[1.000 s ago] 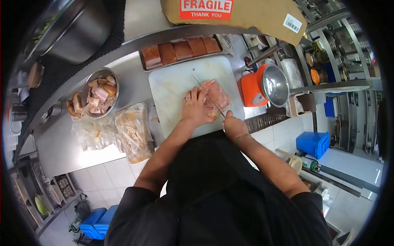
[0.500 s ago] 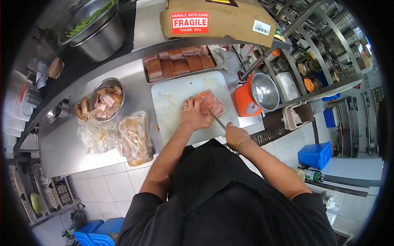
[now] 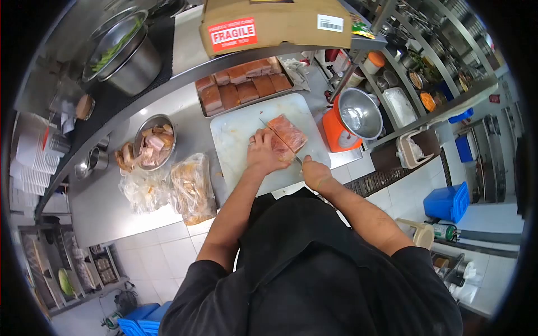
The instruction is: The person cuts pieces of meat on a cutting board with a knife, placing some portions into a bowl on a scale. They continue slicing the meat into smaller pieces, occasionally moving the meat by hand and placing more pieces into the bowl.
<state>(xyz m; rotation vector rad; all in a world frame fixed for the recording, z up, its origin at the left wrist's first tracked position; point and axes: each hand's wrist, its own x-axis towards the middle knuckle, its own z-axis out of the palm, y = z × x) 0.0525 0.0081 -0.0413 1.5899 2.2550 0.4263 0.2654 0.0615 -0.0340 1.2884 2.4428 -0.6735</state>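
A slab of raw meat, looking like pork belly (image 3: 288, 132), lies on the white cutting board (image 3: 230, 126). My left hand (image 3: 263, 152) grips the near-left part of it, fingers bent over the top and a ring on one finger. The handle of a knife is in the closed fist of my right hand (image 3: 315, 172). Its blade (image 3: 280, 139) runs diagonally through the slab beside my left fingertips, with the tip showing past the far edge. A cut line parts the slab along the blade.
Behind the board stands a tray of meat blocks (image 3: 230, 96). An orange scale (image 3: 336, 134) carrying a steel bowl (image 3: 358, 115) is at the right. Leftward are a bowl of meat pieces (image 3: 157, 147) and bagged meat (image 3: 191, 187). A cardboard box (image 3: 280, 28) rests on the shelf above.
My right hand has drawn slightly down and left with the knife, whose blade lies lower in the meat. The cut has opened wider. The whole view has shifted a little.
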